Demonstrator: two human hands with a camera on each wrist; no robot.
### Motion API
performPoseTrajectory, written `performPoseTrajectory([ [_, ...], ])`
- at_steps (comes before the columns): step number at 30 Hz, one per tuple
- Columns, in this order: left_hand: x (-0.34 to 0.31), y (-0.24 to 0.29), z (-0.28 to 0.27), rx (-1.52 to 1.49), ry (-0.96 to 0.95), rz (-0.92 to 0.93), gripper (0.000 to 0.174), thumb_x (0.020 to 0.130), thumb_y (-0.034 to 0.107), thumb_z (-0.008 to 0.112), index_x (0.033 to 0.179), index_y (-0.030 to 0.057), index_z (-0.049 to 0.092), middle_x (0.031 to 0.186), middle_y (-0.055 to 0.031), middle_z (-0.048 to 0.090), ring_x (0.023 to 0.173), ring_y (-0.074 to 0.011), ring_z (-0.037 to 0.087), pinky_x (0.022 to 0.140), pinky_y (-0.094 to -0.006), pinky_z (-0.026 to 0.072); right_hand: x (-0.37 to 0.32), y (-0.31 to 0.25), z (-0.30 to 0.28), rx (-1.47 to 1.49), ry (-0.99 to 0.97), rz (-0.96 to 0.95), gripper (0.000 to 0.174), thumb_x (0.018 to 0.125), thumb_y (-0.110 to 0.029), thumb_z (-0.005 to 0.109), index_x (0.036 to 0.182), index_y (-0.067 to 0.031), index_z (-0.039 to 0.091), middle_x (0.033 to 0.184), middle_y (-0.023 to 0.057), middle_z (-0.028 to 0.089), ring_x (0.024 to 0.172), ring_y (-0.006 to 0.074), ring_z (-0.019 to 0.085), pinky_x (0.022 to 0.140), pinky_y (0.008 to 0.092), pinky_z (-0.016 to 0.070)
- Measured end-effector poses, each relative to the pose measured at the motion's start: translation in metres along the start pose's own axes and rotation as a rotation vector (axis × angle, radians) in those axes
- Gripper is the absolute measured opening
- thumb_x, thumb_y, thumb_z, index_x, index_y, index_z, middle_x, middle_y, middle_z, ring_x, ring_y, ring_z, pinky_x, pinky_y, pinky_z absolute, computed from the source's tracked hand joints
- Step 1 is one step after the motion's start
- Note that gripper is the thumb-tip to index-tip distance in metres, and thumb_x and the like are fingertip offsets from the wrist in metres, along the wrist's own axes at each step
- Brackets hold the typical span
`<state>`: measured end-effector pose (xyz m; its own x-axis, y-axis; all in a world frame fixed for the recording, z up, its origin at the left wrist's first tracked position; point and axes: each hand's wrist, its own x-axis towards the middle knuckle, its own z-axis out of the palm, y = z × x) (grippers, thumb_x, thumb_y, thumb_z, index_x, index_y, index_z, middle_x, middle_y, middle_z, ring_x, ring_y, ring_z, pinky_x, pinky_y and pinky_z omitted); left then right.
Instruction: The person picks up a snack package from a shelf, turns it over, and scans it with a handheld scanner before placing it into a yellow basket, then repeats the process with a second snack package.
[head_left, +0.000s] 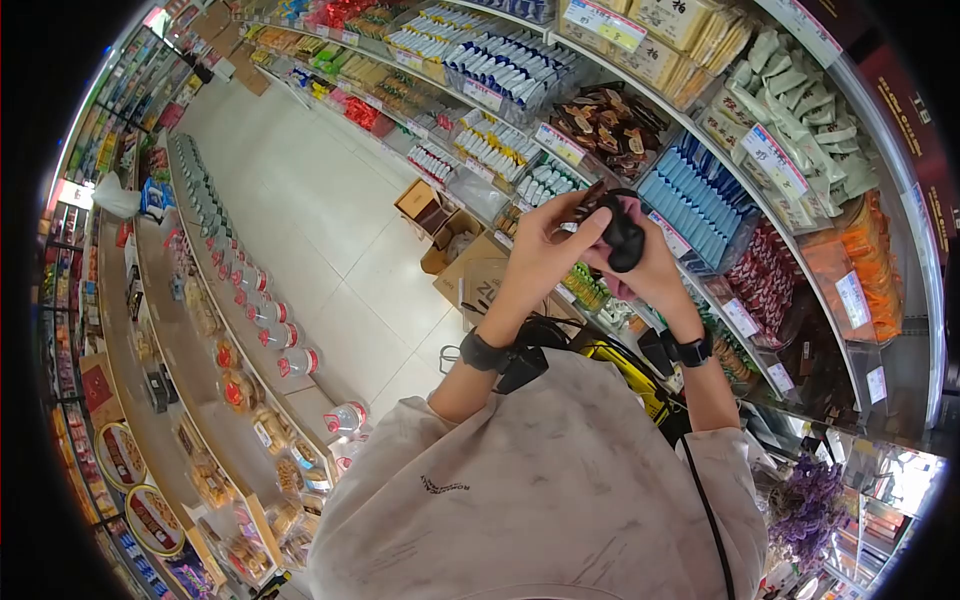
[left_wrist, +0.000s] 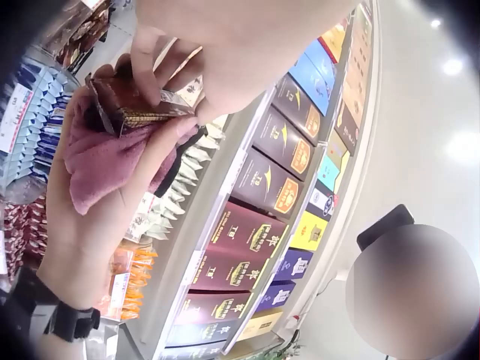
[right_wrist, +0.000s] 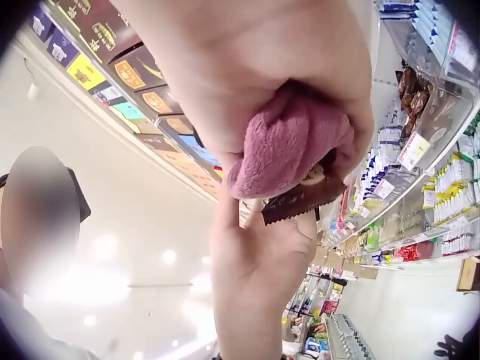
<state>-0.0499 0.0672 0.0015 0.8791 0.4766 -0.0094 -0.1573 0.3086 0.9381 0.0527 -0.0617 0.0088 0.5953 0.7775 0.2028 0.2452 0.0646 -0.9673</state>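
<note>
Both hands meet in front of the shelf's snack bins. My right hand (head_left: 655, 272) grips a pink fuzzy cloth (right_wrist: 289, 146), bunched in its palm. Against the cloth lies a brown wrapped snack packet (left_wrist: 139, 103) with a crimped edge, tilted between the two hands. The left hand (head_left: 540, 255) pinches this packet with thumb and fingers, from the opposite side. A glossy black lumpy piece (head_left: 626, 240) shows over the cloth in the head view, beside the left thumb; its kind is unclear. Part of the cloth is hidden by the right hand's fingers.
Bins of brown-wrapped snacks (head_left: 612, 122) and light-blue packets (head_left: 700, 205) stand right behind the hands. Boxed goods (left_wrist: 266, 184) fill the shelf above. An open carton (head_left: 465, 285) sits on the floor. Lower shelving with packaged food (head_left: 240, 390) runs along the left.
</note>
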Motion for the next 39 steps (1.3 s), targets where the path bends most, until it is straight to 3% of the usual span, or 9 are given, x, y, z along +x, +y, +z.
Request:
performPoseTrajectory([
  [6,-0.004,0.011,-0.028,-0.139,0.188,0.065,0.036,0.100,0.030,0.068,0.115,-0.0026,0.069,0.097,0.0016,0.069,0.085,-0.0029,0.058,0.076,-0.0199,0.0455,0.016,0.003,0.006,0.059,-0.245,0.224,0.034,0.087,-0.024,0.083,0.109,-0.0086,0.062,0.077,-0.0080,0.060,0.057,-0.0010,0.053,0.048,0.0176,0.0403],
  [10,-0.005,0.008,-0.040,0.004,0.262,0.109,0.046,0.100,0.032,0.067,0.128,-0.0042,0.061,0.111,-0.0066,0.067,0.101,-0.0097,0.059,0.083,-0.0242,0.0472,0.027,0.004,0.010,0.194,-0.240,0.432,0.034,0.091,-0.022,0.079,0.117,-0.0080,0.062,0.096,-0.0060,0.062,0.082,0.0035,0.055,0.075,0.0218,0.0427],
  [14,-0.008,-0.010,-0.055,0.214,0.348,0.131,0.062,0.101,0.033,0.065,0.143,-0.0073,0.044,0.130,-0.0153,0.059,0.116,-0.0192,0.059,0.096,-0.0308,0.0485,0.070,0.044,0.002,0.314,-0.124,0.417,0.029,0.094,-0.026,0.076,0.115,-0.0120,0.061,0.084,-0.0087,0.059,0.067,0.0009,0.052,0.061,0.0192,0.0359],
  [15,-0.008,-0.008,-0.057,0.212,0.317,0.117,0.063,0.101,0.032,0.065,0.145,-0.0070,0.043,0.132,-0.0165,0.058,0.119,-0.0209,0.059,0.098,-0.0320,0.0482,0.085,0.049,-0.002,0.367,-0.093,0.409,0.023,0.094,-0.030,0.075,0.105,-0.0135,0.062,0.067,-0.0099,0.054,0.049,0.0005,0.047,0.040,0.0191,0.0257],
  [20,-0.013,0.000,-0.049,0.229,0.205,0.089,0.060,0.101,0.029,0.065,0.146,-0.0033,0.043,0.133,-0.0164,0.058,0.122,-0.0229,0.058,0.101,-0.0348,0.0480,0.153,0.095,-0.037,0.724,0.109,0.262,0.012,0.096,-0.018,0.072,0.102,-0.0122,0.063,0.077,-0.0073,0.059,0.063,0.0014,0.053,0.080,0.0297,0.0601],
  [23,-0.014,0.006,-0.045,0.267,0.133,0.059,0.054,0.101,0.027,0.064,0.144,0.0000,0.047,0.132,-0.0138,0.060,0.122,-0.0218,0.058,0.099,-0.0340,0.0484,0.134,0.132,-0.058,0.688,0.116,0.384,0.012,0.096,-0.015,0.071,0.103,-0.0095,0.064,0.077,-0.0058,0.059,0.062,0.0023,0.052,0.097,0.0404,0.0584],
  [28,-0.003,-0.012,-0.041,0.279,0.054,0.038,0.046,0.101,0.022,0.063,0.141,0.0016,0.051,0.127,-0.0121,0.063,0.113,-0.0192,0.063,0.094,-0.0311,0.0498,0.046,0.071,-0.054,0.647,0.260,0.428,0.024,0.094,-0.012,0.073,0.114,-0.0084,0.061,0.085,-0.0047,0.062,0.073,0.0059,0.058,0.093,0.0305,0.0551],
  [33,0.013,-0.018,0.000,0.283,-0.192,0.002,0.038,0.103,0.015,0.056,0.139,0.0021,0.054,0.127,-0.0145,0.065,0.116,-0.0216,0.063,0.095,-0.0327,0.0510,-0.030,0.064,-0.118,0.361,0.315,0.364,0.023,0.092,-0.015,0.077,0.107,-0.0045,0.062,0.068,-0.0032,0.057,0.051,0.0037,0.049,0.041,0.0237,0.0270],
  [39,0.019,-0.030,0.061,0.338,-0.433,-0.132,0.039,0.105,0.022,0.054,0.139,0.0025,0.054,0.130,-0.0132,0.063,0.119,-0.0225,0.061,0.098,-0.0342,0.0500,-0.126,0.087,-0.231,-0.445,0.785,0.117,0.029,0.085,-0.016,0.080,0.106,-0.0054,0.062,0.072,0.0024,0.060,0.061,0.0070,0.054,0.057,0.0280,0.0453],
])
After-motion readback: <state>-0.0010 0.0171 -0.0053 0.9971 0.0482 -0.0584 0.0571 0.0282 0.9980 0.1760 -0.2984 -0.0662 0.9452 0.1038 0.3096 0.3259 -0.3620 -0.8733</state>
